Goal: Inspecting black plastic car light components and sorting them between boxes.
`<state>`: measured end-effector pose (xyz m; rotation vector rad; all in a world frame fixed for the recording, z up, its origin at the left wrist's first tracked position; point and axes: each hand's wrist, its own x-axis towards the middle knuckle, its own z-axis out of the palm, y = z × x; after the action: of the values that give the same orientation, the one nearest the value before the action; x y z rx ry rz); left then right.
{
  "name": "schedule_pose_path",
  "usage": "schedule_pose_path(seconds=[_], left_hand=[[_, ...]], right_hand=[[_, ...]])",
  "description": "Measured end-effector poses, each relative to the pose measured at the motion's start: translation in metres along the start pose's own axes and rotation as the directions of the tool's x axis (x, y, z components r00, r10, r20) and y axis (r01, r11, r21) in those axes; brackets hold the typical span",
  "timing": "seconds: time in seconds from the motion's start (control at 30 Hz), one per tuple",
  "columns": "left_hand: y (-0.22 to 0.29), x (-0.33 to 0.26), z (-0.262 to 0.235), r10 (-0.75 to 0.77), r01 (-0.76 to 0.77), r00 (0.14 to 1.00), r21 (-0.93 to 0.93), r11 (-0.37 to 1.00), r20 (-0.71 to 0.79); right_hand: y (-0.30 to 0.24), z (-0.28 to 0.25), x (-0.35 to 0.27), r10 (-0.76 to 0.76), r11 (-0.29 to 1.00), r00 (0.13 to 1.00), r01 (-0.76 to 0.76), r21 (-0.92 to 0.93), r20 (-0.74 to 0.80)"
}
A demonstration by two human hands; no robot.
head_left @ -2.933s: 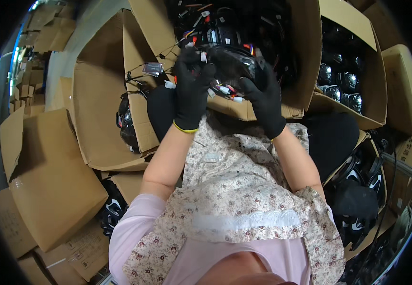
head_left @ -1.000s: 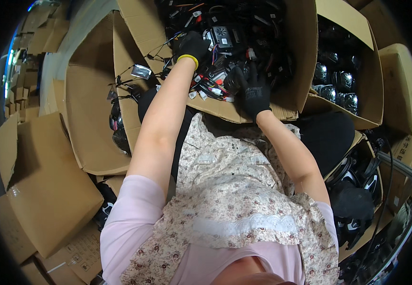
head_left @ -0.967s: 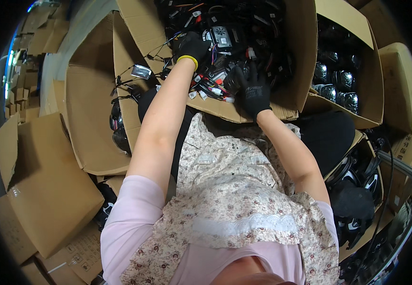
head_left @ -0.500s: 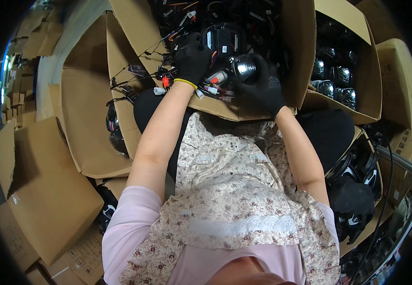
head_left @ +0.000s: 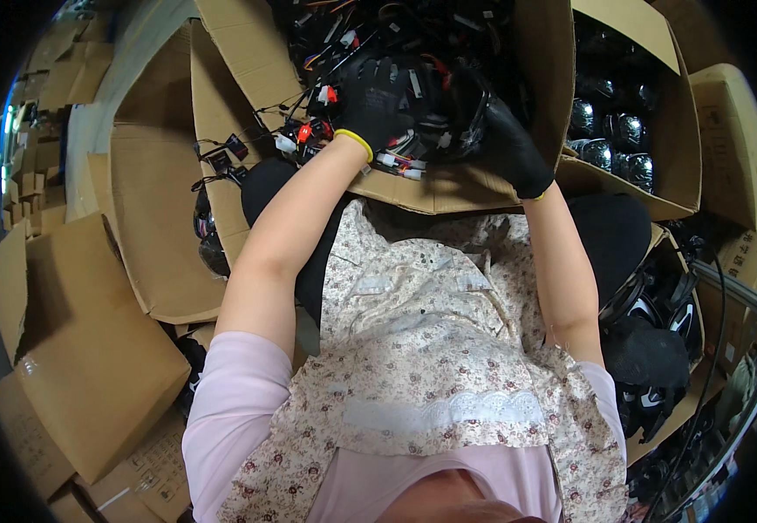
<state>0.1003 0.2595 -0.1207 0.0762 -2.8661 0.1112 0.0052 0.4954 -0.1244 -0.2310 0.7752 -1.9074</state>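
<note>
My left hand (head_left: 373, 109), in a black glove with a yellow cuff, rests over dark parts and wires inside the open carton in front of me. Its fingers are stretched out and apart. To its right my right hand (head_left: 509, 144), gloved in black too, is closed around a black lamp unit (head_left: 472, 109) that stands tilted. The lamp's front is turned out of sight. Below the hands, wires with white connectors (head_left: 400, 166) lie over the carton's near edge. A red connector (head_left: 305, 132) sits left of my left wrist.
The carton (head_left: 431, 193) holds a heap of black wired parts. On the right, another carton (head_left: 697, 166) holds wrapped shiny round lamps (head_left: 627, 131). Open cartons (head_left: 156, 218) stand at left. A box of black parts (head_left: 649, 349) and a metal rail (head_left: 732, 288) are at lower right.
The lamp in my right hand has turned, so its shiny round lens no longer shows. My left hand has moved right, and a black housing between the hands has shifted out of view.
</note>
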Motion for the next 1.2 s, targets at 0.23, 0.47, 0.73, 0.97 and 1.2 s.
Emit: schedule_pose_path(seconds=[0.23, 0.47, 0.73, 0.97, 1.2], left_hand=[[-0.014, 0.003, 0.001, -0.115, 0.096, 0.990, -0.212, 0.972, -0.077], [0.038, -0.007, -0.050, -0.290, 0.275, 0.944, -0.861, 0.428, 0.158], [0.060, -0.017, -0.044, -0.011, 0.280, 0.836, -0.443, -0.852, 0.549], [0.085, -0.021, -0.051, -0.357, 0.048, 0.928, -0.984, -0.169, 0.107], [0.087, -0.028, -0.052, -0.318, 0.105, 0.861, -0.752, -0.650, 0.396]], right_hand=[[-0.007, 0.005, -0.009, -0.052, 0.996, 0.998, 0.050, -0.071, -0.021], [0.000, 0.036, -0.014, -0.512, 0.079, 0.813, 0.364, -0.928, 0.276], [-0.008, 0.019, -0.013, -0.494, 0.331, 0.854, 0.359, -0.872, 0.164], [0.016, 0.043, -0.019, -0.572, -0.120, 0.763, 0.285, -0.951, 0.301], [0.003, 0.046, -0.022, -0.539, -0.042, 0.754, 0.420, -0.906, 0.374]])
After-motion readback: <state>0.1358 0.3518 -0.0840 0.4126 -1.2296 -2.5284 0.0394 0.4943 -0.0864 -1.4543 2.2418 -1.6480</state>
